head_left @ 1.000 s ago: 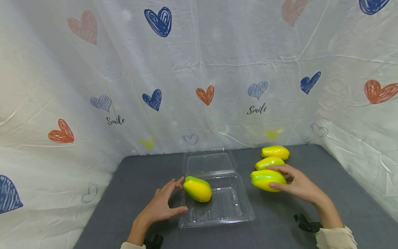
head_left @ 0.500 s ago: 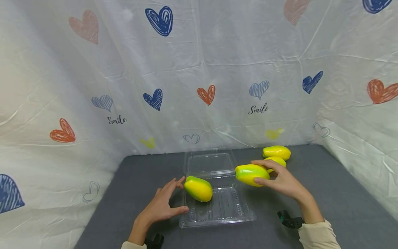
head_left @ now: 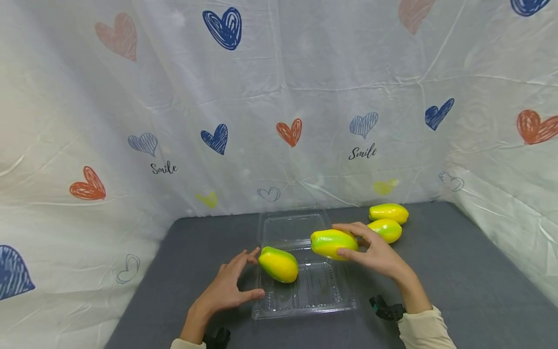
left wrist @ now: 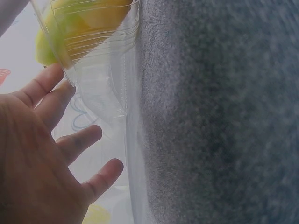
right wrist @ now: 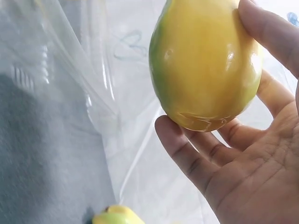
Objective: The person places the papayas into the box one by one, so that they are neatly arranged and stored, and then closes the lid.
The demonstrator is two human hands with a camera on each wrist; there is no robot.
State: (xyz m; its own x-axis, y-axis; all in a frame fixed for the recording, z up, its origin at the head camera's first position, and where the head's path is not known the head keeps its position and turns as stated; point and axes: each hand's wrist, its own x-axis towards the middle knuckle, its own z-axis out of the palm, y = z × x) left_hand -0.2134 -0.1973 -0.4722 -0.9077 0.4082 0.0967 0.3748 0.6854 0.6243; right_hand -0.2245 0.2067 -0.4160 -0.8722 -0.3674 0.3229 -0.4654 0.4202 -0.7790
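A yellow-green papaya (head_left: 333, 242) is gripped in my right hand (head_left: 378, 253), held above the right side of a clear plastic clamshell container (head_left: 305, 313). In the right wrist view, thumb and fingers hold the rounded end of that papaya (right wrist: 205, 65). Another papaya (head_left: 279, 265) lies tilted in the left part of the container. My left hand (head_left: 226, 287) has its fingers spread at the container's left edge. From the left wrist view, the upper fingertips of that hand (left wrist: 42, 154) touch or nearly touch the clear wall.
Two more papayas, a rear one (head_left: 389, 214) and a nearer one (head_left: 387, 230), lie at the back right of the grey table (head_left: 174, 271). The container's lid (head_left: 294, 228) is folded back toward the white heart-printed curtain (head_left: 253, 87).
My right hand has carried the papaya leftward, away from the other two and over the container. The left hand has stayed at the container's left edge.
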